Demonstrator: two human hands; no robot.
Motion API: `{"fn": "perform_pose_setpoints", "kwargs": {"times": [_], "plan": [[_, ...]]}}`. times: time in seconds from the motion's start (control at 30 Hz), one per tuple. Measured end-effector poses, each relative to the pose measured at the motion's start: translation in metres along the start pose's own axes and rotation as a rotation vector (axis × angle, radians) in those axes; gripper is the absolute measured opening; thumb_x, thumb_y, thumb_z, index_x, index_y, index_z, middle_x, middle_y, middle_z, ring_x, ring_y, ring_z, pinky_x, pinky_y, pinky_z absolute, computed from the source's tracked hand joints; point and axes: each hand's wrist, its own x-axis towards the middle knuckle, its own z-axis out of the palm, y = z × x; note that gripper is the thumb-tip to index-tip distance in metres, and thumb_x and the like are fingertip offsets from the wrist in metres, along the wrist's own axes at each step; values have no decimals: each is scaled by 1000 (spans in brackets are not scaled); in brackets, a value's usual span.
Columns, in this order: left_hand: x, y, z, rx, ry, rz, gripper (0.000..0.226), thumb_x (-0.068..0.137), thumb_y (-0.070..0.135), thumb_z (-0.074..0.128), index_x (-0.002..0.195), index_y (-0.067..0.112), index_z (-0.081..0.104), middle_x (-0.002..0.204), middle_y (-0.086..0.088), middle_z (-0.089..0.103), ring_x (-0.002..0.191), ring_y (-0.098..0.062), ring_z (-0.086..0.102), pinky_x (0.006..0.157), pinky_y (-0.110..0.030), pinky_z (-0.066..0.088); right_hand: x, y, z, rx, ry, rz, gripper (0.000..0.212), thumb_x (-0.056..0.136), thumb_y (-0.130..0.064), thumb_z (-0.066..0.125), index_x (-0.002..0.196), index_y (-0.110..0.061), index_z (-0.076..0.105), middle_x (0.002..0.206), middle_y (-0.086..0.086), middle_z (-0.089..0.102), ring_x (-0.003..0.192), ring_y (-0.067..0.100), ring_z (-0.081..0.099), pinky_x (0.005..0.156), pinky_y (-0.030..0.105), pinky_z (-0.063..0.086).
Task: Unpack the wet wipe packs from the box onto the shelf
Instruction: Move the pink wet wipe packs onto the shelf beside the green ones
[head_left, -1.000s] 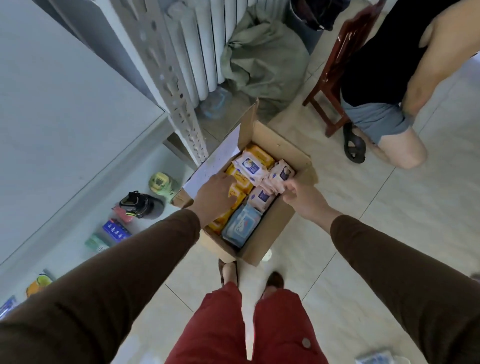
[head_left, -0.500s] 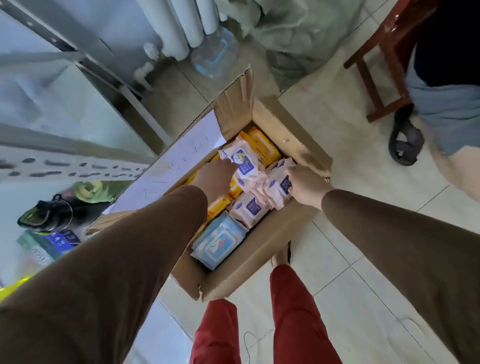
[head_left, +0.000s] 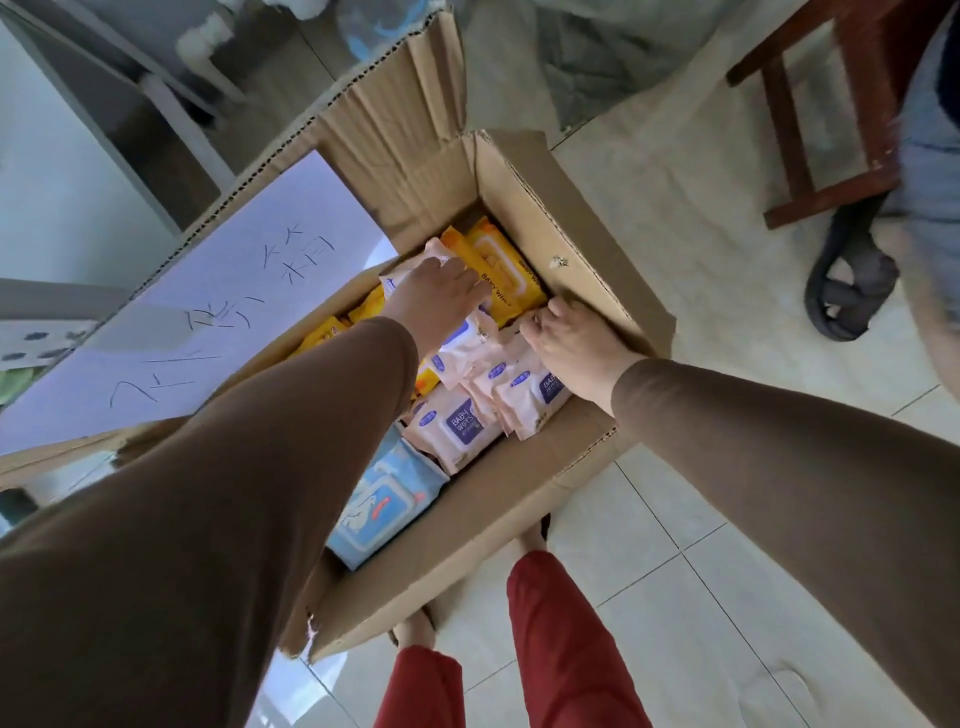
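An open cardboard box (head_left: 566, 218) sits on the tiled floor below me. Inside lie several pink baby wipe packs (head_left: 460, 426), yellow wipe packs (head_left: 506, 270) at the far end and a blue wipe pack (head_left: 379, 504) at the near end. My left hand (head_left: 436, 299) reaches deep into the box and presses down over a pink pack (head_left: 467, 345) lying on the yellow ones. My right hand (head_left: 571, 345) rests at the box's right wall, fingers curled on the top edges of the upright pink packs. The shelf (head_left: 57, 182) stands to the left.
A box flap with a white handwritten sheet (head_left: 208, 322) spreads to the left. Another person's leg and dark sandal (head_left: 852, 291) and a red wooden chair (head_left: 821, 156) are at the right. A grey cloth bundle (head_left: 597, 57) lies behind the box. My own legs stand below.
I have leaned closer over the box. My left hand slid further toward the far end, over the pink pack. My right hand stays on the upright pink packs at the right wall.
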Motion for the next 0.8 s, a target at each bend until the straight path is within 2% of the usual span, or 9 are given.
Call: {"fn": "perform_pose_setpoints", "kwargs": {"times": [0.1, 0.2, 0.3, 0.37, 0.43, 0.5, 0.57, 0.7, 0.8], "plan": [[0, 2, -3, 76, -76, -16, 50, 84, 23, 64, 130, 26, 43, 120, 5, 59, 115, -21, 52, 92, -35, 37, -4, 0, -4, -23, -31, -25, 30, 89, -6, 43, 115, -6, 57, 111, 11, 63, 107, 31, 54, 98, 42, 41], [-20, 1, -9, 115, -197, -85, 30, 85, 34, 66, 114, 32, 63, 111, 11, 63, 111, -17, 52, 92, -33, 35, -11, 2, -18, -92, -73, -39, 24, 88, -7, 50, 102, -13, 69, 108, 6, 66, 107, 29, 55, 102, 43, 36], [-62, 0, -13, 9, -212, -211, 27, 82, 36, 68, 109, 31, 69, 110, 7, 60, 109, -20, 51, 88, -35, 38, -27, 2, -37, -102, -87, -56, 21, 86, -9, 55, 96, -15, 73, 105, 2, 65, 109, 27, 50, 103, 45, 31], [-95, 0, -18, -155, -224, -282, 23, 84, 32, 64, 107, 31, 65, 94, 7, 58, 101, -22, 59, 70, -32, 41, -41, -3, -56, -56, -75, -41, 20, 84, -13, 59, 96, -19, 73, 105, 0, 60, 108, 26, 49, 94, 42, 35], [-133, 0, -24, -307, -202, -348, 17, 86, 32, 60, 103, 28, 61, 76, 7, 54, 89, -22, 66, 56, -29, 33, -57, -11, -82, 95, -81, 16, 25, 81, -17, 62, 103, -25, 71, 105, 0, 61, 102, 25, 57, 75, 36, 39], [-178, -2, -30, -392, -138, -377, 20, 88, 37, 58, 105, 27, 56, 84, 4, 62, 87, -24, 67, 57, -30, 36, -72, -25, -115, 241, -55, 53, 23, 80, -26, 66, 102, -30, 65, 95, -1, 63, 89, 26, 64, 61, 30, 33], [-232, -4, -34, -507, -73, -431, 28, 88, 45, 55, 109, 27, 51, 88, 3, 64, 87, -27, 66, 59, -31, 42, -85, -43, -149, 379, -37, 91, 18, 80, -34, 67, 95, -30, 58, 86, -2, 60, 84, 28, 64, 59, 31, 36], [-359, -13, -54, -809, 11, -551, 35, 83, 59, 47, 101, 29, 42, 81, 3, 58, 79, -28, 64, 66, -35, 52, -107, -101, -225, 703, -63, 187, 58, 81, -32, 72, 134, -23, 52, 113, 1, 64, 104, 27, 63, 69, 32, 44], [-473, -17, -64, -910, 81, -634, 36, 77, 56, 55, 101, 32, 43, 85, 3, 63, 77, -25, 63, 60, -31, 45, -134, -164, -297, 904, 16, 130, 65, 77, -26, 76, 138, -26, 51, 118, -9, 64, 104, 18, 62, 77, 29, 49]]}}
